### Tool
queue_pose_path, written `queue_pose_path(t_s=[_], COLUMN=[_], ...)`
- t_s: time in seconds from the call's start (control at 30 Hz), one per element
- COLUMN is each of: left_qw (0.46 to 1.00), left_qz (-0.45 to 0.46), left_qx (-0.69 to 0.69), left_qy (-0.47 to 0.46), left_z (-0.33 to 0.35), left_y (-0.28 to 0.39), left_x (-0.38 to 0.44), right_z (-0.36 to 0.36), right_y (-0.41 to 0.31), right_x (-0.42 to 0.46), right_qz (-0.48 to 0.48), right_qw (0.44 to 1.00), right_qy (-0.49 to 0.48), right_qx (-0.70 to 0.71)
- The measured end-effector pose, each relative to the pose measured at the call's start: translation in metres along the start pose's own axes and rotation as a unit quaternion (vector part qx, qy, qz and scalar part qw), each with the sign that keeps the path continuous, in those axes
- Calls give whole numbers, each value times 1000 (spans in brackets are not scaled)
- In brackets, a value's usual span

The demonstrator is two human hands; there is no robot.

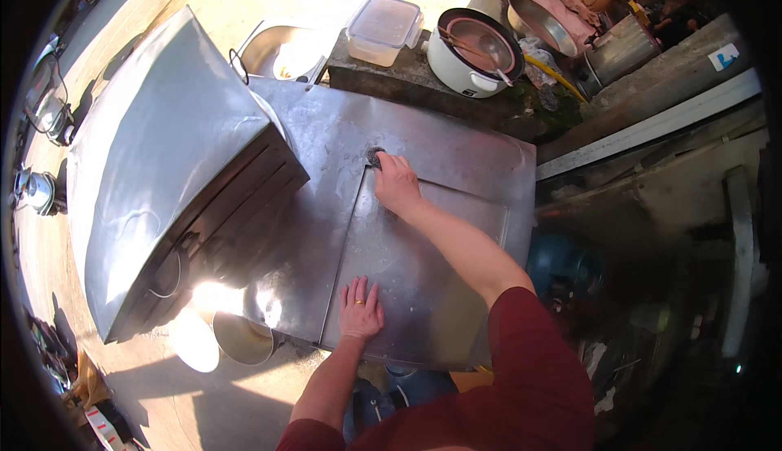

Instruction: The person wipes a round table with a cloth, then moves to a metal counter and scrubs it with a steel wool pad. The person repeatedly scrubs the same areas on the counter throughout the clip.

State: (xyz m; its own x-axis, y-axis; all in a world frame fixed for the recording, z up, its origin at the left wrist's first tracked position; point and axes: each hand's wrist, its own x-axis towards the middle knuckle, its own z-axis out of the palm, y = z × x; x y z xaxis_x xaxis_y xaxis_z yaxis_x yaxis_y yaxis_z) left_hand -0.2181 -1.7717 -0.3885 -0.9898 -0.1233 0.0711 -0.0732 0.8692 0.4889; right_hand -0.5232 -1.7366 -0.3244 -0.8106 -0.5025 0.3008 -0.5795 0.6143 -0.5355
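Note:
A dark scouring pad (374,157) is gripped in my right hand (397,183). It touches the wet stainless-steel tabletop (330,127), right by the far left corner of an inset metal panel (421,267). Nearer to me, my left hand (361,309) rests palm down on that panel close to its front edge, fingers spread, with a ring on one finger. Nothing is in the left hand. To the left of both hands, a large sheet-metal hood (165,127) with a slotted dark side rises above the tabletop.
Beyond the tabletop, a lidded plastic container (382,29) and a white rice cooker (473,54) with chopsticks stand on a concrete ledge (391,81). A metal sink (269,51) lies at the far left. Round pails (243,338) sit below the front left edge.

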Motion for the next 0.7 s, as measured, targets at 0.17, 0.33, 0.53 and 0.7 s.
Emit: queue_pose_path(t_s=[0.17,0.33,0.53,0.7], left_qw=[1000,998,997,997], left_qz=[5,-4,-13,-5], left_qx=[25,49,55,47], left_qy=[-15,-37,-53,-61], left_z=[-2,-2,-3,-10], left_y=[5,13,10,6], left_x=[3,2,-2,5], right_z=[15,-98,-214,-190], right_y=[50,148,215,177], right_x=[-6,-83,-111,-59], right_qz=[25,44,156,258], right_qw=[983,965,897,965], right_qy=[-103,-147,-340,48], right_qx=[-147,-214,-238,27])
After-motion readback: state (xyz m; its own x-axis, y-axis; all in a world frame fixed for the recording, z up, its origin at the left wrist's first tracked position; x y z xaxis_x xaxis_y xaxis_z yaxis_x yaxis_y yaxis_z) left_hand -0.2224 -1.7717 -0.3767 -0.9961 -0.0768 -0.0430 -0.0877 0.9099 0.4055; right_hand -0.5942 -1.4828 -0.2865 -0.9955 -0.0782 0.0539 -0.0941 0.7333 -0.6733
